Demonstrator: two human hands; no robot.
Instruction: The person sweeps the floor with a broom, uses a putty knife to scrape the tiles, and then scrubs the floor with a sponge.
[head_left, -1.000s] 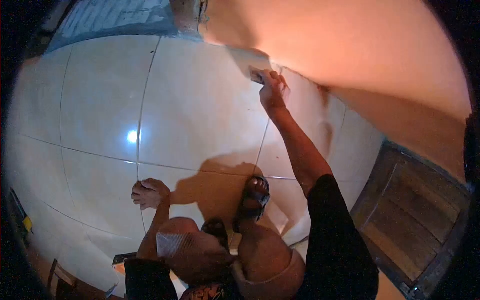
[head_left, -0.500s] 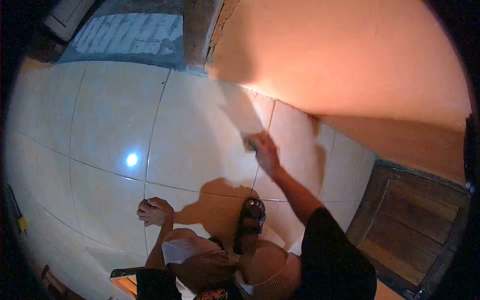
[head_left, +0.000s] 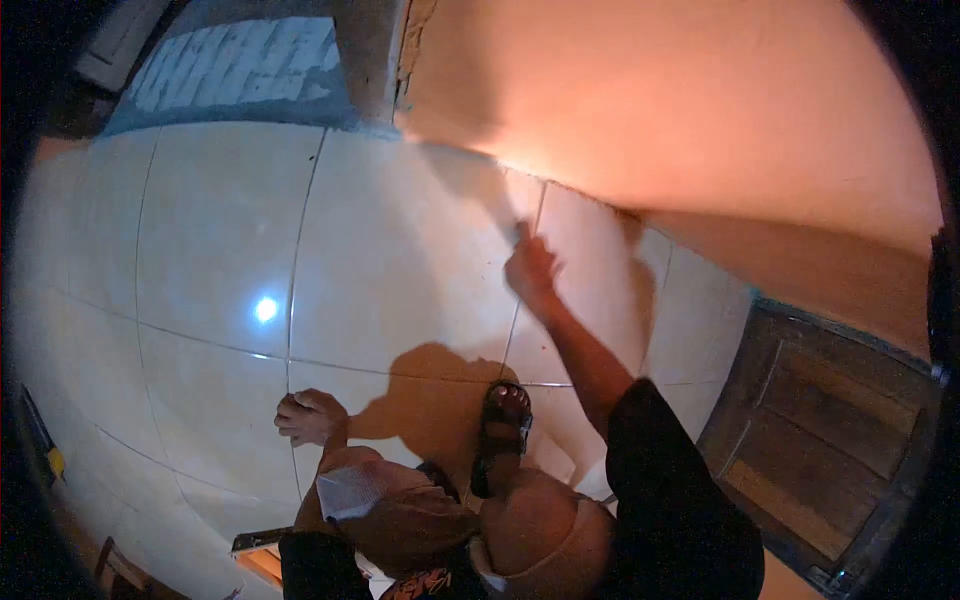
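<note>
My right hand (head_left: pixel 533 272) is stretched out over the light floor tiles (head_left: pixel 380 270), near the foot of the orange wall. Its fingers are closed around a small dark object (head_left: pixel 522 232), blurred and too small to name. Beside my left knee, my left hand (head_left: pixel 311 417) is closed with the knuckles curled; whether it holds a dark thing under the fingers cannot be made out. Between the hands, a foot in a dark sandal (head_left: pixel 502 430) stands on the tiles.
An orange wall (head_left: pixel 680 110) rises at the upper right. A wooden door panel (head_left: pixel 820 430) is at the lower right. A grey and white rough patch (head_left: pixel 240 65) lies at the upper left. Behind my left arm is an orange-and-dark framed object (head_left: pixel 262 560).
My right hand has moved a little up and turned, with the small object now pointing toward the wall. The view has shifted slightly. My left hand stays in place.
</note>
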